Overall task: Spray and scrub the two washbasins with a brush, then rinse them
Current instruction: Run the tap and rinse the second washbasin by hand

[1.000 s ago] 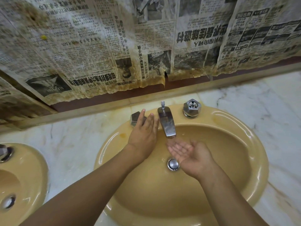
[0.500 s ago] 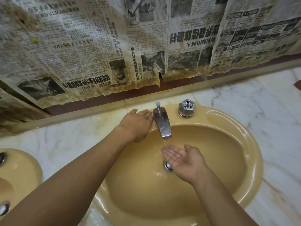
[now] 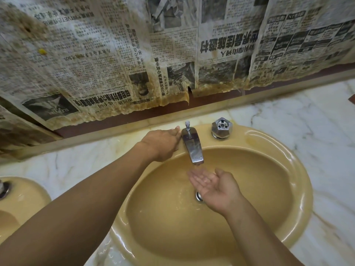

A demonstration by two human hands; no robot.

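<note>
The right hand (image 3: 213,187) is held palm up inside the bowl, fingers (image 3: 194,177) straight and loosely cupped, holding nothing; a thin stream of water (image 3: 197,166) falls from the chrome spout (image 3: 193,148) onto those fingertips. The left hand (image 3: 161,144) lies palm down on the back ledge just left of the spout, its fingertips reaching the spout's base; whatever it covers is hidden, and I cannot tell whether it grips anything or only rests there. Both forearms are bare and come in from the lower edge.

Under the right palm sits the chrome drain (image 3: 198,195), half covered by the hand; water ripples across the bowl around it. Behind the spout stands a small lift rod (image 3: 187,124); to the right of it, on the ledge, is a faceted chrome tap handle (image 3: 221,128), untouched. The mustard-yellow washbasin (image 3: 299,179) is wet and glossy on its rim; the second washbasin (image 3: 32,192), the same colour, shows only partly at the far left, with a bit of chrome fitting (image 3: 3,189) at its edge.

Both basins are set into a white veined marble counter (image 3: 317,121); above it, stained and curling newspaper (image 3: 115,64) covers the wall, its bottom edge browned and torn.
</note>
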